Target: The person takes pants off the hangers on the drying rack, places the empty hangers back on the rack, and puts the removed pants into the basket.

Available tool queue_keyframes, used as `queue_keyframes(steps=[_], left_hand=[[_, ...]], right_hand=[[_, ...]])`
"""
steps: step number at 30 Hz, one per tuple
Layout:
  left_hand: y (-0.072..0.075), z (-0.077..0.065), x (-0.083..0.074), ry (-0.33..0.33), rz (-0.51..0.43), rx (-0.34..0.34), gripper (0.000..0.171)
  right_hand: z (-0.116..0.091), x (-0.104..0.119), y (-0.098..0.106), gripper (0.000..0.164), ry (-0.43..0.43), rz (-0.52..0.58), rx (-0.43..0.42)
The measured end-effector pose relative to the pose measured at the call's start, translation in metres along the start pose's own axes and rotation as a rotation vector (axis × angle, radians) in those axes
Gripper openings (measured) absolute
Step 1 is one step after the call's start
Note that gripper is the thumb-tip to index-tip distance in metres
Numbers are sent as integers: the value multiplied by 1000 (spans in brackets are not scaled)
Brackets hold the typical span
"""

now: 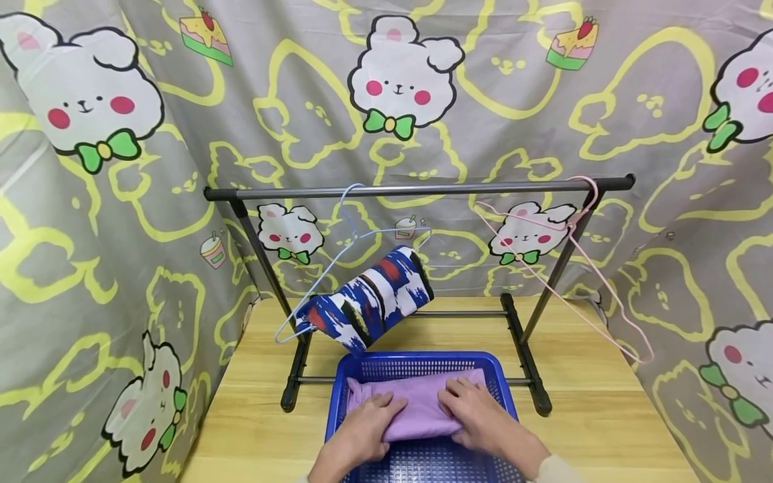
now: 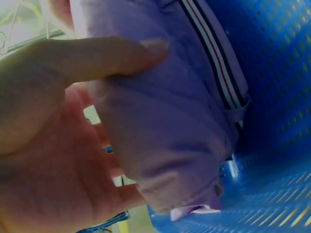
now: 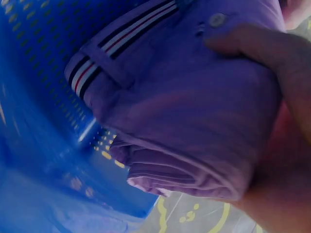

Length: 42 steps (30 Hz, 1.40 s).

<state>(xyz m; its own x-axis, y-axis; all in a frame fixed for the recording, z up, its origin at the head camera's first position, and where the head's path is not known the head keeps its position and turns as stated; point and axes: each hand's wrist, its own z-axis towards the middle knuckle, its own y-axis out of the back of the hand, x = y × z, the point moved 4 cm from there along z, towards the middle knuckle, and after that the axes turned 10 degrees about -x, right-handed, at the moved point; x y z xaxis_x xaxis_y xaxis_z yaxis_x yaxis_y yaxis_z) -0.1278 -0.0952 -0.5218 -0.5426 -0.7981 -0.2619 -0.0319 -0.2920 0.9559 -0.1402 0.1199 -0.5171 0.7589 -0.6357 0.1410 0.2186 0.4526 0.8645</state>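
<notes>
A folded pair of purple pants [image 1: 417, 406] lies in the blue plastic basket [image 1: 423, 355]. My left hand [image 1: 367, 424] grips the left part of the bundle, its thumb pressed on top in the left wrist view and the other fingers behind it. On the right part, my right hand [image 1: 480, 414] holds the fold the same way, thumb beside a small button [image 3: 217, 20]. The waistband [image 3: 114, 47] has an inner band striped in navy, white and red, and a belt loop. Stacked layers of cloth show at the folded end in the right wrist view.
Behind the basket stands a dark metal clothes rack [image 1: 417, 190] on a wooden table [image 1: 241, 429]. From its bar hang a blue hanger [image 1: 323, 274] with a blue, white and red patterned garment [image 1: 374, 298] and a bare pink hanger [image 1: 604, 282]. Rabbit-print curtains [image 1: 290, 100] surround the table.
</notes>
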Motion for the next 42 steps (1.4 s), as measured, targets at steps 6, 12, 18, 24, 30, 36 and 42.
queue_keyframes(steps=[6, 12, 18, 24, 30, 36, 42], left_hand=[[-5, -2, -1, 94, -73, 169, 76], [-9, -5, -3, 166, -102, 221, 74], [-12, -4, -1, 200, -72, 298, 85], [-16, -4, 2, 228, -82, 352, 79], [-14, -6, 3, 214, -127, 316, 66], [1, -8, 11, 191, -196, 200, 58], [35, -9, 17, 128, -174, -98, 49]], right_hand=[[-12, 7, -1, 57, -71, 65, 98], [-21, 11, -1, 57, -82, 152, 141], [-24, 10, -9, 65, -109, 131, 160], [-26, 13, -17, 68, -115, 88, 289], [-21, 14, -15, 57, -163, 97, 303], [-14, 6, -3, 40, -212, 157, 231], [5, -7, 24, 41, -179, 104, 40]])
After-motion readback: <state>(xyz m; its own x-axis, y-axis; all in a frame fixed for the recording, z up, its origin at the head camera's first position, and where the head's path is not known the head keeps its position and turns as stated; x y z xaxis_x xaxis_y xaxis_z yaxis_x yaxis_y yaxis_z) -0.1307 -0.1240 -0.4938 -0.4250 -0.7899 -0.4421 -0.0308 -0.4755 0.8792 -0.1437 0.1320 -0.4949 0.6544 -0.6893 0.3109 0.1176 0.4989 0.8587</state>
